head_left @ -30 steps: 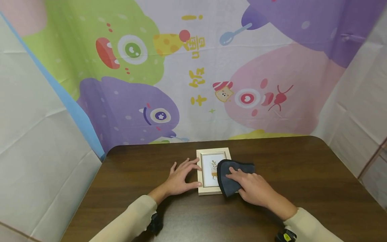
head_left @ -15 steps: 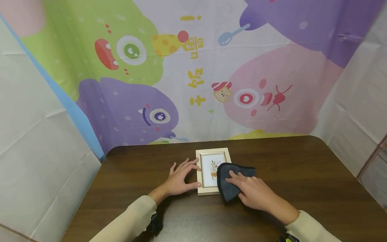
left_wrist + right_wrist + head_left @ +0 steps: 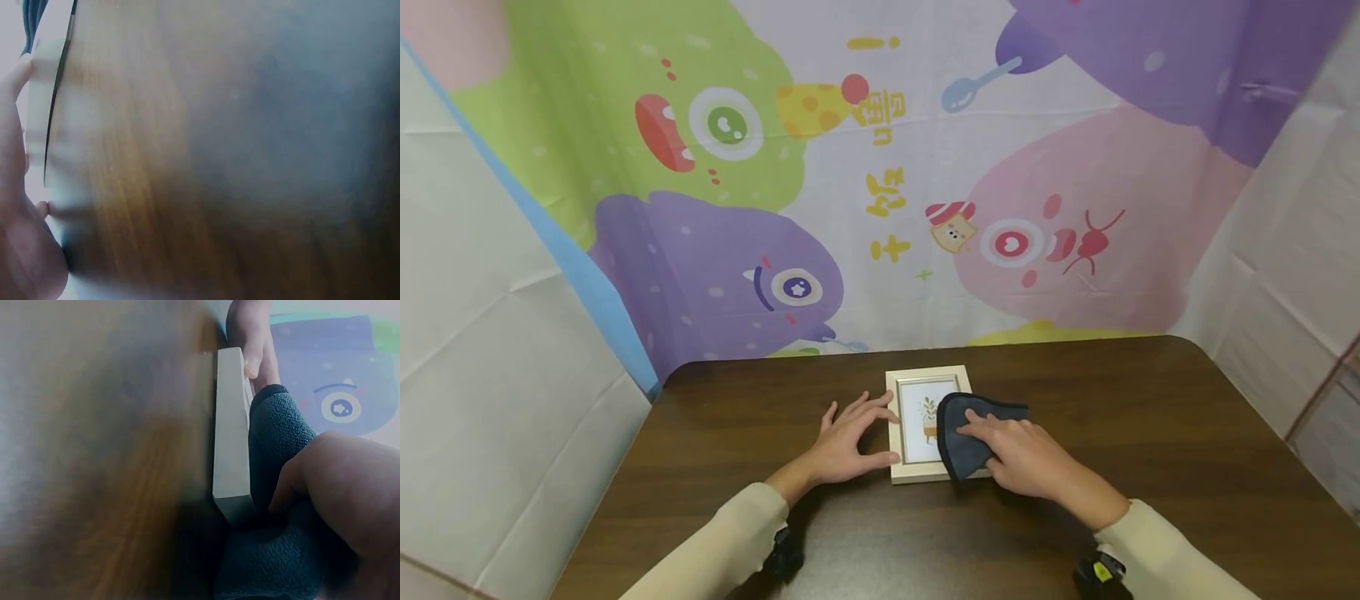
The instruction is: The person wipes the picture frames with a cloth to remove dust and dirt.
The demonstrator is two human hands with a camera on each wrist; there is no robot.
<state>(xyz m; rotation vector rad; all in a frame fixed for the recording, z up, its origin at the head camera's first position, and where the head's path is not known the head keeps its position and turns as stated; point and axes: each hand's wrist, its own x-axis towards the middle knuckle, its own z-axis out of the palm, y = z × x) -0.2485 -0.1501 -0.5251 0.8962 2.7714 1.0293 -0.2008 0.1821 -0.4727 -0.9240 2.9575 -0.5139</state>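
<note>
A cream picture frame (image 3: 898,473) with a potted-plant print lies flat on the dark wooden table. My left hand (image 3: 847,442) rests at its left edge, thumb and fingers spread and touching the border. My right hand (image 3: 1026,457) holds a dark blue-grey cloth (image 3: 958,437) with black edging, fingertips pressing it over the right part of the frame. The cloth hides that side of the picture. In the right wrist view, the cloth (image 3: 275,434) bunches around the thumb beside the frame's thick side (image 3: 231,434). The left wrist view catches the left hand (image 3: 22,206) at its margin.
Dark brown table (image 3: 737,400) surrounds the frame. Behind stands a cloth backdrop (image 3: 880,308) printed with cartoon monsters, and pale fabric panels (image 3: 497,350) close off the sides. Black wrist cameras (image 3: 785,554) sit under the cream sleeves.
My right hand draws the cloth slightly toward the near side, then slides it back up along the frame's right part. The left hand and frame stay in place.
</note>
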